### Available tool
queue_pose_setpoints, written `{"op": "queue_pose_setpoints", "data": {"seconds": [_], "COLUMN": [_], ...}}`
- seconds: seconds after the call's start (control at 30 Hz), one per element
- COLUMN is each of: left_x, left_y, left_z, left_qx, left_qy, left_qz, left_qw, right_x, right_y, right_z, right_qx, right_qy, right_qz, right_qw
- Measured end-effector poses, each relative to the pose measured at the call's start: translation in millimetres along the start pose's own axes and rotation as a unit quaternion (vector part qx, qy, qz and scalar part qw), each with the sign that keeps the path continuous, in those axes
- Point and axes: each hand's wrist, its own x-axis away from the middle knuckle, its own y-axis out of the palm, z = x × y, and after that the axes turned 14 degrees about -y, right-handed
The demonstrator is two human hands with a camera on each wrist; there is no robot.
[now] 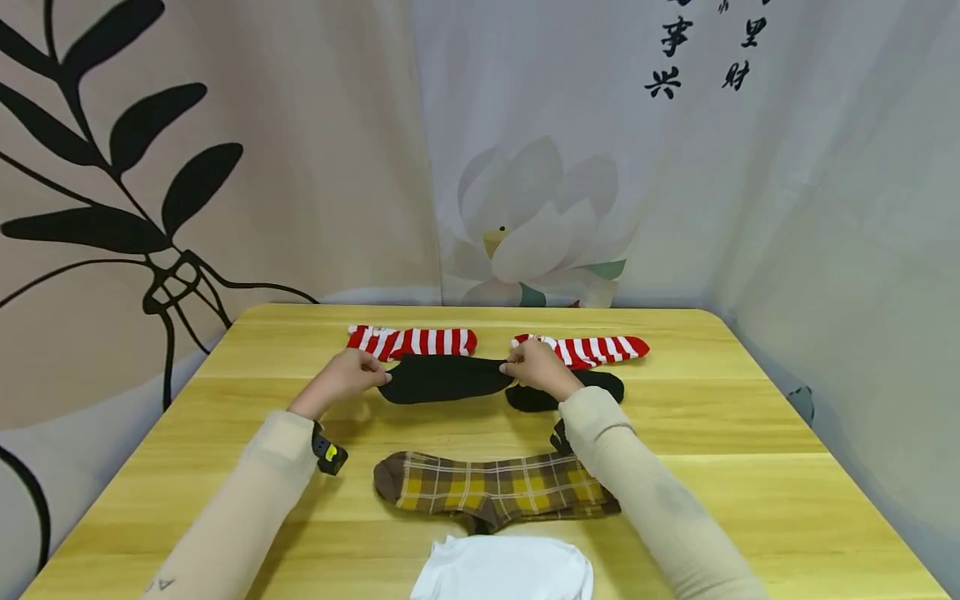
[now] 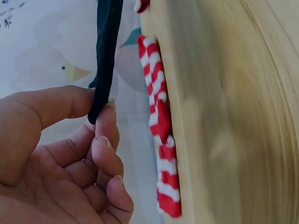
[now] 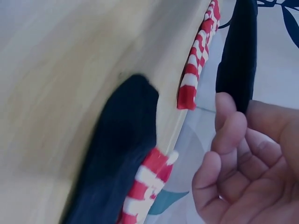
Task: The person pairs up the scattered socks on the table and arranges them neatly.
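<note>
Curtain (image 1: 817, 192) reads 事, 兴, 里, 财. Black socks: two. Held sock (image 1: 446, 379) pinched at opposite ends by left hand (image 1: 345, 381) and right hand (image 1: 542, 369), above table (image 1: 720, 500); other sock (image 1: 532, 398) lies flat. Striped socks (image 1: 416, 342): two.

Left hand (image 1: 343, 382) and right hand (image 1: 542, 368) pinch opposite ends of a black sock (image 1: 446, 380), extended between them over the wooden table (image 1: 757, 475). Second black sock (image 1: 534, 400): lying to the right, partly covered by the right hand. Far side: two striped red-and-white socks, left one (image 1: 427, 342) and right one (image 1: 603, 350). Nearer: brown-and-yellow plaid socks (image 1: 487, 486), right end partly obscured by the right sleeve (image 1: 648, 487); count not determinable. Nearest: white cloth (image 1: 506, 571), cut off by the view's lower edge.
</note>
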Motion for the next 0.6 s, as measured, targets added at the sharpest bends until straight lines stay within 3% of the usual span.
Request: {"op": "queue_pose_setpoints", "data": {"seconds": [0.33,0.6], "left_x": [-2.2,-1.6], "left_y": [20.2,29.3], "left_z": [14.2,27.0], "left_qx": [0.009,0.015], "left_qy": [0.027,0.041], "left_qz": [-0.019,-0.029], "left_qw": [0.9994,0.9986], "right_x": [24.9,41.0], "right_y": [-6,-16], "right_z": [19,27], "right_qx": [-0.011,-0.017], "right_qy": [0.034,0.018], "right_qz": [0.004,0.009], "right_qw": [0.9994,0.9997]}}
